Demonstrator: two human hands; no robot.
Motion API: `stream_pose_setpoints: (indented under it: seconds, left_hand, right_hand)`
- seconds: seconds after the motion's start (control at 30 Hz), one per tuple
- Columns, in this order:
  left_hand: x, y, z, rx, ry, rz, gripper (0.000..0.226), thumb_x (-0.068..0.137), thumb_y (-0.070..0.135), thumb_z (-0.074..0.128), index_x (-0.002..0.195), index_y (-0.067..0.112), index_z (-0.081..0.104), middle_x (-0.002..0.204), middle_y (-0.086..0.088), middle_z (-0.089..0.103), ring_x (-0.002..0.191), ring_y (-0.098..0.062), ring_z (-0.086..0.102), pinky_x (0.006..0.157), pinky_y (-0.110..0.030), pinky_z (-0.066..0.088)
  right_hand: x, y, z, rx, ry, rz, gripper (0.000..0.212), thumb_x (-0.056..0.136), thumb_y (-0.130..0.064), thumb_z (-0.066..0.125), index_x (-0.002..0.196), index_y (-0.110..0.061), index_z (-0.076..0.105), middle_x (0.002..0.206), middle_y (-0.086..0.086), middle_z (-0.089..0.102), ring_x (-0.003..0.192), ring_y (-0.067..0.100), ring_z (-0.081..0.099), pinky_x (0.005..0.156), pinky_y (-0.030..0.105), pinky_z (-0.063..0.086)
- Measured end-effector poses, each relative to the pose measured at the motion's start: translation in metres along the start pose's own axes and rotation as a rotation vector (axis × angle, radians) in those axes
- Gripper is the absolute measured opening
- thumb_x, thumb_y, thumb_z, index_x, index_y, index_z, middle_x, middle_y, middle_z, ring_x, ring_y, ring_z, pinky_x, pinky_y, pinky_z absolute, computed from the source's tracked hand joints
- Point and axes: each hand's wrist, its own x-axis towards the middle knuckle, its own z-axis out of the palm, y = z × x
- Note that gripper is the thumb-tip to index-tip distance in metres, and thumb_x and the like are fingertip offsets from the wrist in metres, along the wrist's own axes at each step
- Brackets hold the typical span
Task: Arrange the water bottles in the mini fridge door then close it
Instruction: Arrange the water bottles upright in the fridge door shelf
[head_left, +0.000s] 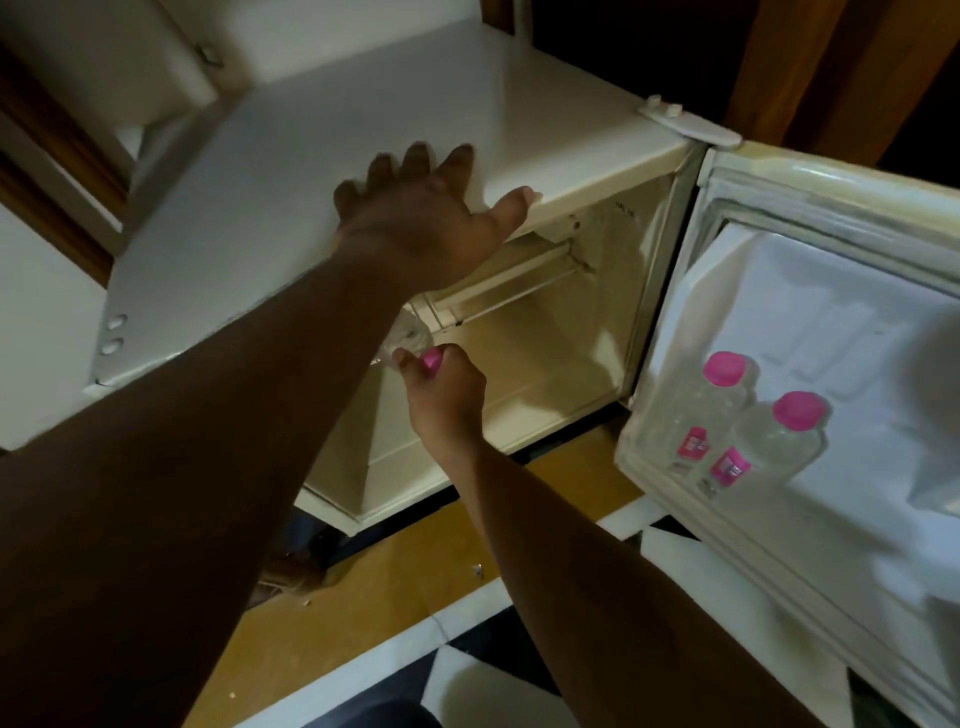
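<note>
Place: a room in a home or a hotel; cannot tell which.
Fridge: small white mini fridge (395, 119) at floor level, door (831, 322) swung open, cavity nearly bare.
Stock: two bottles (748, 431) with pink caps in the door shelf, same make.
Floor: tan surface (395, 587), black and white tiles (670, 551) beside it.
Surround: dark wood panel (810, 57) behind, white cabinetry (104, 57) to the left.
Light: dim, indoor.

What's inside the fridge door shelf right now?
Two clear water bottles with pink caps stand side by side in the door shelf. Their bases are blurred behind the shelf's front wall, and the shelf's right end is out of clear view.
</note>
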Motion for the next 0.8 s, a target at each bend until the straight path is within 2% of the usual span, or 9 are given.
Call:
stream_pose_setpoints:
  seconds: [0.07,0.13,0.23,0.3,0.4,0.5,0.57,0.67,0.8]
  left_hand:
    - [-0.001,0.001,-0.001,-0.004,-0.005,-0.004,0.098,0.08,0.088,0.011,0.159,0.031,0.021,0.164,-0.011,0.026,0.147,-0.039,0.025,0.109,-0.06,0.025]
    - [-0.002,0.002,-0.001,-0.014,-0.004,-0.015,0.1,0.079,0.088,0.011,0.16,0.031,0.021,0.164,-0.011,0.026,0.147,-0.039,0.025,0.109,-0.059,0.025]
    - [-0.003,0.004,-0.002,-0.024,0.015,-0.023,0.101,0.078,0.089,0.011,0.157,0.029,0.026,0.159,-0.013,0.033,0.144,-0.041,0.03,0.107,-0.06,0.026]
    - [-0.004,0.005,-0.003,-0.02,0.02,-0.034,0.101,0.077,0.089,0.012,0.156,0.028,0.028,0.157,-0.014,0.036,0.141,-0.043,0.032,0.105,-0.06,0.028]
    - [-0.004,0.005,-0.005,-0.004,0.006,-0.03,0.105,0.075,0.091,0.01,0.156,0.027,0.028,0.157,-0.015,0.036,0.141,-0.043,0.032,0.105,-0.061,0.028]
    - [-0.007,0.004,-0.006,-0.003,0.017,-0.012,0.106,0.076,0.091,0.009,0.157,0.026,0.029,0.157,-0.016,0.036,0.142,-0.043,0.032,0.106,-0.061,0.028]
    - [-0.009,0.001,-0.005,0.003,0.021,-0.017,0.106,0.076,0.091,0.008,0.157,0.026,0.028,0.158,-0.015,0.035,0.143,-0.042,0.031,0.107,-0.06,0.027]
    - [-0.013,0.0,-0.005,0.006,0.015,-0.019,0.105,0.078,0.09,0.009,0.159,0.026,0.027,0.161,-0.014,0.032,0.145,-0.041,0.028,0.11,-0.059,0.025]
    - [-0.017,0.002,-0.007,-0.012,0.002,-0.005,0.101,0.081,0.088,0.013,0.158,0.025,0.028,0.162,-0.014,0.03,0.147,-0.04,0.027,0.112,-0.058,0.024]
  right_hand:
    - [-0.001,-0.003,-0.005,0.006,0.05,-0.072,0.031,0.088,-0.04,0.067,0.099,-0.012,0.061,0.083,-0.006,0.057,0.064,0.0,0.053,0.047,0.005,0.038]
    - [-0.007,-0.01,-0.024,-0.017,0.097,-0.199,0.028,0.088,-0.04,0.067,0.094,-0.012,0.063,0.076,-0.007,0.059,0.058,-0.005,0.05,0.051,0.005,0.038]
    - [-0.014,-0.029,-0.07,-0.02,0.179,-0.368,0.027,0.084,-0.039,0.07,0.075,-0.014,0.062,0.058,-0.011,0.053,0.048,-0.002,0.048,0.05,0.016,0.039]
    - [-0.02,-0.048,-0.104,0.023,0.179,-0.384,0.03,0.081,-0.039,0.072,0.067,-0.015,0.059,0.054,-0.007,0.054,0.048,0.004,0.049,0.05,0.025,0.043]
    - [-0.03,-0.076,-0.16,-0.205,0.186,-0.461,0.034,0.079,-0.043,0.069,0.062,-0.015,0.06,0.053,-0.003,0.058,0.05,0.011,0.054,0.049,0.028,0.046]
    - [-0.047,-0.097,-0.214,-0.497,0.145,-0.471,0.038,0.078,-0.045,0.065,0.052,-0.022,0.049,0.045,-0.01,0.049,0.044,0.003,0.047,0.041,0.014,0.035]
    - [-0.059,-0.102,-0.24,-0.738,0.144,-0.426,0.033,0.077,-0.046,0.062,0.059,-0.019,0.054,0.052,-0.007,0.054,0.051,0.004,0.052,0.046,0.021,0.043]
    - [-0.071,-0.101,-0.262,-0.978,0.152,-0.341,0.029,0.077,-0.047,0.064,0.081,-0.018,0.064,0.075,-0.002,0.066,0.063,0.016,0.06,0.061,0.031,0.055]
    - [-0.077,-0.099,-0.283,-1.308,0.152,-0.142,0.042,0.079,-0.054,0.065,0.099,-0.017,0.063,0.097,0.005,0.068,0.077,0.021,0.056,0.07,0.03,0.044]
